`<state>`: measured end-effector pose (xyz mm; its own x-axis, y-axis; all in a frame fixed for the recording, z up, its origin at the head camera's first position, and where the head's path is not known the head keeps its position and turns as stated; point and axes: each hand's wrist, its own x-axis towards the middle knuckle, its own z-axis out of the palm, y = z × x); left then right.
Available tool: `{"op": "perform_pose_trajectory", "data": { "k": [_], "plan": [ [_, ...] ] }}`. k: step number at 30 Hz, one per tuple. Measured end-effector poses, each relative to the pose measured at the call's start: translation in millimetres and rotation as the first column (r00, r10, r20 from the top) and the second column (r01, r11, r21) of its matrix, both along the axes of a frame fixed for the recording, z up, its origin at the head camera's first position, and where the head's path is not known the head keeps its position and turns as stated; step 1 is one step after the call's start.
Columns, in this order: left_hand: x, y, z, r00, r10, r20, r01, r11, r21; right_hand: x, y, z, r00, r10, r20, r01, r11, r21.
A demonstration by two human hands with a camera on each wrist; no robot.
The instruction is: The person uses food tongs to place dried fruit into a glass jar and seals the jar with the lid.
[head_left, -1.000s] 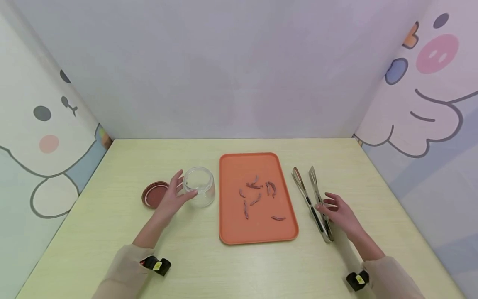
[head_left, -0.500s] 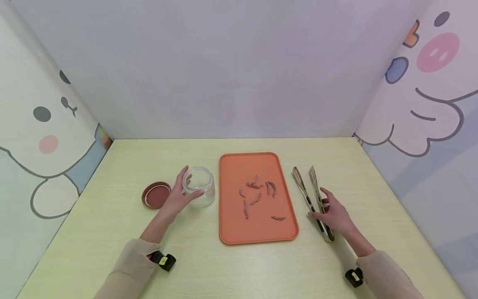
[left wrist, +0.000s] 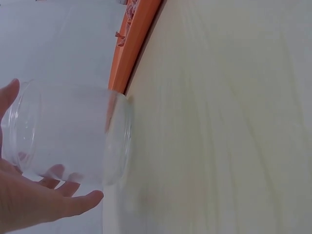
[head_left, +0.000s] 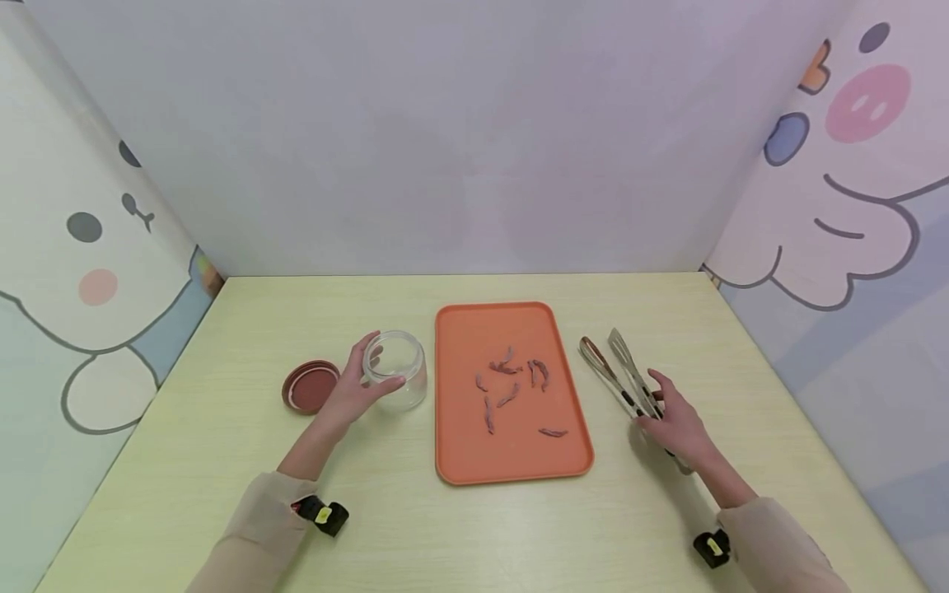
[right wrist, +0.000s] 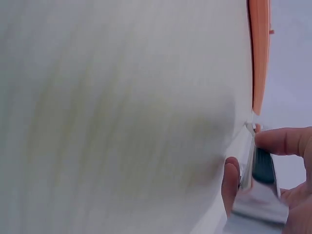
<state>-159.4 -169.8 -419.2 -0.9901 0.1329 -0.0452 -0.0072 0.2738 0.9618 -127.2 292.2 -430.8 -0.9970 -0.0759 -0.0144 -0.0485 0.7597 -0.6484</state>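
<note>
At the upper rim of a clear glass jar [head_left: 406, 394], my left hand [head_left: 350, 400] curves round its side, thumb in front and fingers behind. The left wrist view shows the jar [left wrist: 73, 126] standing upright on the table with nothing in it. My right hand [head_left: 680, 428] grips metal tongs [head_left: 626, 375] by the dark-padded handle. Their two arms are spread, heads pointing away from me. In the right wrist view the thumb and fingers lie on either side of the tongs [right wrist: 261, 204], whose rear end rises off the table.
Between the hands lies an orange tray [head_left: 470, 329] with several thin, brownish shrivelled strips [head_left: 488, 416] scattered on it. A round reddish-brown lid [head_left: 310, 387] rests left of the jar. A pale wall [head_left: 460, 165] stands behind the table.
My left hand has moved right and closed round the jar. My right hand has taken hold of the tongs, and their handle end has swung to the right and lifted.
</note>
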Motion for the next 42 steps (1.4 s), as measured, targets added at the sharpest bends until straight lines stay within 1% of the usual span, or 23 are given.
{"op": "perform_pose_trajectory", "data": {
  "k": [4,7,12,14,16,20,24,28,33,34,38,42],
  "plan": [
    [-1.4,-1.2,-0.5,1.0,-0.005,-0.011,0.005,1.0,0.015,1.7,6.5,2.5,1.0,-0.031,-0.005,0.031,1.0,0.001],
    [-1.8,-1.6,0.1,1.0,-0.009,-0.012,0.009,1.0,0.012,2.4,11.5,1.9,0.999,-0.029,-0.035,0.029,0.999,0.022],
    [-1.2,-1.5,2.1,1.0,-0.007,0.001,0.007,1.0,-0.007,2.9,17.5,2.8,0.992,0.003,-0.13,0.006,0.998,0.069],
    [-0.8,-1.4,2.9,1.0,-0.004,0.005,0.004,1.0,-0.011,2.5,19.5,4.2,0.985,0.02,-0.174,-0.007,0.997,0.077],
    [-0.5,-1.5,3.4,1.0,-0.006,0.004,0.006,1.0,-0.016,2.1,21.3,6.1,0.975,0.056,-0.217,-0.041,0.997,0.071],
    [-0.4,-1.9,3.8,1.0,-0.011,0.005,0.011,1.0,-0.024,0.5,25.6,12.9,0.939,0.164,-0.302,-0.146,0.986,0.078],
    [-0.6,-2.0,3.6,1.0,-0.013,0.011,0.013,1.0,-0.023,-0.8,29.0,23.4,0.9,0.279,-0.335,-0.257,0.96,0.108],
    [-0.8,-1.6,3.7,1.0,-0.013,0.01,0.013,1.0,-0.022,-1.7,30.9,34.0,0.866,0.372,-0.333,-0.35,0.928,0.126],
    [-0.8,-1.7,3.6,1.0,-0.016,-0.002,0.016,1.0,-0.026,-1.5,30.3,44.0,0.821,0.464,-0.333,-0.456,0.883,0.107],
    [-0.9,-1.9,3.2,1.0,-0.016,-0.004,0.016,1.0,-0.023,-0.9,29.6,45.5,0.814,0.478,-0.33,-0.473,0.875,0.101],
    [-1.9,-2.5,0.9,1.0,-0.018,-0.007,0.018,1.0,-0.013,1.1,26.8,48.5,0.781,0.539,-0.316,-0.526,0.84,0.133],
    [-2.4,-2.6,0.0,1.0,-0.016,-0.006,0.016,1.0,-0.016,3.3,23.0,44.5,0.754,0.586,-0.296,-0.573,0.807,0.14]
  ]
}}
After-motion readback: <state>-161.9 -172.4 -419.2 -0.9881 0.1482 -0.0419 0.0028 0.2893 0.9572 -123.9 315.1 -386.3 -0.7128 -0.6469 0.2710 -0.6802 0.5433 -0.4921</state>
